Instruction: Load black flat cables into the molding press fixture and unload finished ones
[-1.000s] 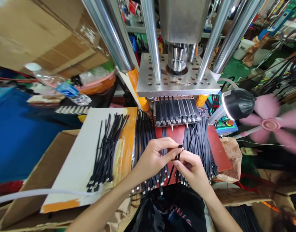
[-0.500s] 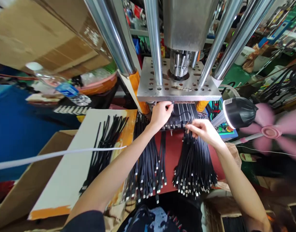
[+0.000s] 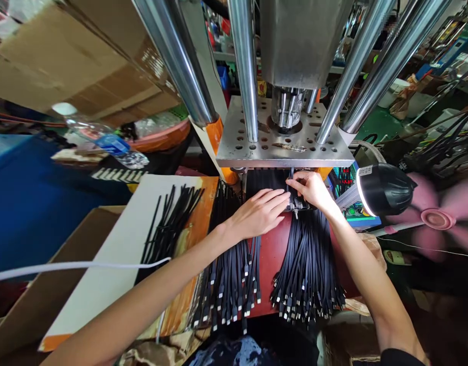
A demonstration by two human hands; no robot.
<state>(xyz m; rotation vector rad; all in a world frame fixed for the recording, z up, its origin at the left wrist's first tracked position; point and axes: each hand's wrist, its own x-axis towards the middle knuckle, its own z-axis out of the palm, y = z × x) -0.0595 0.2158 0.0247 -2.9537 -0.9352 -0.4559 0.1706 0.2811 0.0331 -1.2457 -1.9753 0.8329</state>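
My left hand (image 3: 260,214) lies palm down with fingers stretched out over the front edge of a metal mould (image 3: 297,206) under the press plate. My right hand (image 3: 312,189) is at the mould's right side, thumb and forefinger pinched on what looks like a black cable, mostly hidden by the fingers. Black flat cables lie side by side across the mould. Below my right hand hangs a thick bunch of black USB cables (image 3: 308,269) with metal plug tips. Another bunch of black USB cables (image 3: 228,284) lies below my left forearm.
The steel press plate (image 3: 285,152) hangs just above both hands, between upright steel columns (image 3: 251,76). A lit lamp (image 3: 386,189) and a spinning pink fan (image 3: 435,218) stand at the right. More black cables (image 3: 167,223) lie on a white board (image 3: 104,279) at the left.
My left hand has moved down from under the plate and opened flat over the mould's front. My right hand has risen from the cable bunch to the mould.
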